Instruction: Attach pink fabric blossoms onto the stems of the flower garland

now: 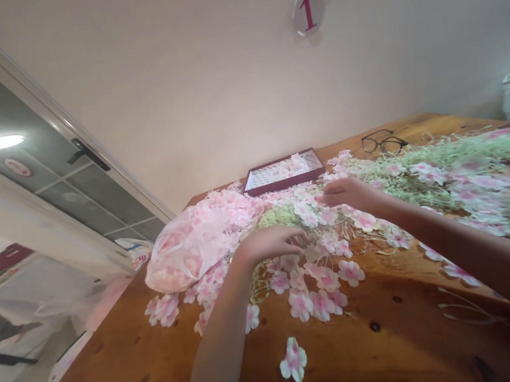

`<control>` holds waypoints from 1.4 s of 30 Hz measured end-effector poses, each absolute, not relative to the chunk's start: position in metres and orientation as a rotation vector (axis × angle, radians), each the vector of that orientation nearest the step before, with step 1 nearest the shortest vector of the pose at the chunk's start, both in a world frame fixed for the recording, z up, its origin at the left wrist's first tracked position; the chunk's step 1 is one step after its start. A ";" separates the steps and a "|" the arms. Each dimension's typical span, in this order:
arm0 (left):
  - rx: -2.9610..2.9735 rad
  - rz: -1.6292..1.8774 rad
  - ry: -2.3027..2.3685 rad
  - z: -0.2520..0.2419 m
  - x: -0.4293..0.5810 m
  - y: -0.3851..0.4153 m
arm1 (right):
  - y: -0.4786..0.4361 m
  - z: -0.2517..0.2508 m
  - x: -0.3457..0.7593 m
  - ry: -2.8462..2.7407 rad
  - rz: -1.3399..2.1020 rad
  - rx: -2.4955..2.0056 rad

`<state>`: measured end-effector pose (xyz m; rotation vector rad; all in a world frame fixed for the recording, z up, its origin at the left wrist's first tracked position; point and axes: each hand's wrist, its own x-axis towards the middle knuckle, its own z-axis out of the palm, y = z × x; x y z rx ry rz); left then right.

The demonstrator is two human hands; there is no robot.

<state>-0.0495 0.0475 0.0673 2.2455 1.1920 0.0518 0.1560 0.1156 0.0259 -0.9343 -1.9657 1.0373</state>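
Left hand (270, 243): curled, fingertips down on the pink flowers (319, 286) spread over the wooden table (161, 351); I can't make out a pinch.
Right hand (346, 192): farther back, fingers drawn together on the flowers, beside the green stems (433, 159); grip unclear.
Plastic bag (184, 249): left of both hands, stuffed with pink petals.
Red tray (280, 174): behind the hands, with a few petals inside.

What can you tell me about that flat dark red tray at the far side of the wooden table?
The shallow dark red rectangular tray lies flat on the wooden table, close to the wall. Its low rim frames a white floor marked in a fine grid. A few pale pink fabric flowers lie inside; more are heaped against its front and left edges.
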 end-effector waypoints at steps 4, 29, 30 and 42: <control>2.376 0.030 1.196 0.051 -0.036 0.049 | 0.118 0.022 0.156 -1.860 1.102 -0.944; 2.170 0.735 1.379 0.075 -0.045 0.051 | 0.091 0.063 0.161 -2.341 0.949 -0.809; 2.169 0.731 1.381 0.075 -0.045 0.050 | 0.091 0.062 0.160 -2.335 0.932 -0.842; 2.019 0.941 1.339 0.075 -0.043 0.053 | 0.097 0.054 0.158 -1.844 1.410 -0.877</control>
